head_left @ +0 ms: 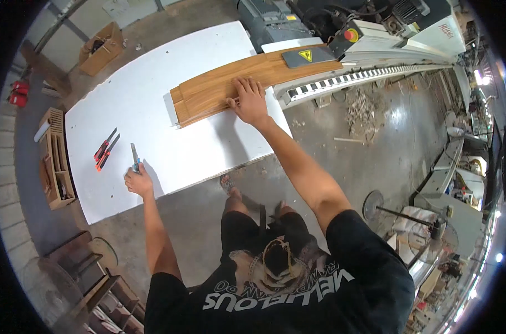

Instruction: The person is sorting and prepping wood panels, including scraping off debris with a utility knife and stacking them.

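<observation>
Workshop floor (194,222): cardboard box (105,60), dark contents (97,45); left hand (138,181) grips cutter (135,158).

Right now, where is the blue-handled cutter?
In the head view, the cutter is at left, in the left hand's grip, right of two red-handled tools on the white table.

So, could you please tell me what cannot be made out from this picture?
All in the head view:
- Part of the handle of the knife: covered by the left hand.
- Parts of the brown panel: covered by the right hand and the grey plate.
- Things inside the cardboard box: too small and dark to identify.
</observation>
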The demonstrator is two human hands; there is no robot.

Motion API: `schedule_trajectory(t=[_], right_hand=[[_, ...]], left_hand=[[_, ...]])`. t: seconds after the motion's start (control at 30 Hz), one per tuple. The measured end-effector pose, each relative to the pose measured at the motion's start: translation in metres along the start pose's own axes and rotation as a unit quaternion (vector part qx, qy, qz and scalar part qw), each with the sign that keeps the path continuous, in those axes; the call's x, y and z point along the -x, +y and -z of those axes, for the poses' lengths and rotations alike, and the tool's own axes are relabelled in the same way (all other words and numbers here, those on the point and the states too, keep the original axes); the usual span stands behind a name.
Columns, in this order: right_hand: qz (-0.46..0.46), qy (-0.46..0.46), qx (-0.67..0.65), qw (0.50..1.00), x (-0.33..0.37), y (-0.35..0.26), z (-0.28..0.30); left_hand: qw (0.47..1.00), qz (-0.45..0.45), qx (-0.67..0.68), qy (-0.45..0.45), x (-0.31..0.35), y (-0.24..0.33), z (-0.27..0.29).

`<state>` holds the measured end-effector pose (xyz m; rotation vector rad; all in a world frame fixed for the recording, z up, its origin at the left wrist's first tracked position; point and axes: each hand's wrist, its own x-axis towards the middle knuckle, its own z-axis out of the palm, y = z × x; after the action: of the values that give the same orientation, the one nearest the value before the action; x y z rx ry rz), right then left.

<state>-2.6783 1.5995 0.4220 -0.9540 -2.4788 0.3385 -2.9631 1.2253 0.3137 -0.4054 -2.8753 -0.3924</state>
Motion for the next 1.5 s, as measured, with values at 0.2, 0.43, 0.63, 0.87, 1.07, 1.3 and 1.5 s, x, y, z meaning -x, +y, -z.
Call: schedule_trajectory(t=[0.2, 0.43, 0.63, 0.87, 1.07, 1.3, 1.5], right_hand=[[-0.011, 0.013, -0.039, 0.999, -0.011, -0.049, -0.033], [-0.424, 0.235, -0.24, 0.841, 0.023, 0.018, -0.069], [-0.384, 0.153, -0.329, 0.849, 0.005, 0.055, -0.049], [-0.383, 0.088, -0.398, 0.829, 0.004, 0.062, -0.032], [-0.39, 0.032, -0.417, 0.821, 0.007, 0.064, -0.022], [-0.334, -0.018, -0.434, 0.836, 0.054, 0.049, -0.028], [-0.235, -0.217, -0.421, 0.849, 0.078, 0.037, -0.008]], left_hand=[[0.852, 0.037, 0.451, -0.263, -0.058, 0.082, 0.006], [0.712, 0.109, 0.455, -0.524, -0.084, 0.213, 0.017], [0.726, 0.158, 0.424, -0.517, -0.073, 0.204, 0.003], [0.729, 0.137, 0.405, -0.535, -0.077, 0.205, 0.008], [0.74, 0.126, 0.412, -0.515, -0.061, 0.2, 0.014], [0.719, 0.224, 0.462, -0.468, 0.025, 0.122, 0.058], [0.659, 0.339, 0.524, -0.42, 0.146, 0.037, 0.106]])
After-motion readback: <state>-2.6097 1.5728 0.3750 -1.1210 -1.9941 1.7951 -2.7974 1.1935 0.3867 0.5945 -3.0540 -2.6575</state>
